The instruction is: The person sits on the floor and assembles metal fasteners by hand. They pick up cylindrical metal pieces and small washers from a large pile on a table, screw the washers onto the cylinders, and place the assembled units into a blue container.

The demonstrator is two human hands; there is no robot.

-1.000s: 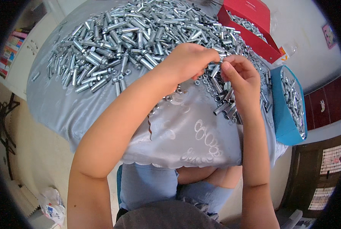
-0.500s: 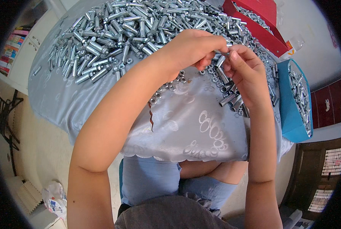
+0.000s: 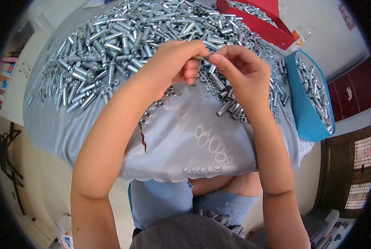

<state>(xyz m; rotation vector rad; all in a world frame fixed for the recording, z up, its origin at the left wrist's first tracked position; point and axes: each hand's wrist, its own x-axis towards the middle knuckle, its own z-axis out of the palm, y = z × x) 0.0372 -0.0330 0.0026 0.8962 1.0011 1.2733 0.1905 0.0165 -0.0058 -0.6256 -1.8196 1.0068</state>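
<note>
My left hand [image 3: 173, 64] and my right hand [image 3: 248, 79] meet above the near side of a big heap of silvery bolts [image 3: 110, 46]. Between their fingertips is a thin metal bolt [image 3: 205, 57], mostly covered by the fingers. The left fingers curl in a pinch. The right thumb and forefinger close on the other end. Below the right hand lie several loose metal sleeves [image 3: 225, 108]. Small hex nuts [image 3: 161, 103] are scattered on the cloth beside my left wrist.
A grey patterned tablecloth [image 3: 181, 141] covers the round table, with a curled brown strip [image 3: 143, 139] near its front. At the right stands a blue box [image 3: 302, 112] full of bolts. Farther back are a red box [image 3: 258, 27] holding metal parts and a clear bottle [image 3: 303, 33].
The whole view has shifted, so the table and boxes appear farther left. Both hands have moved left together, still joined at the bolt.
</note>
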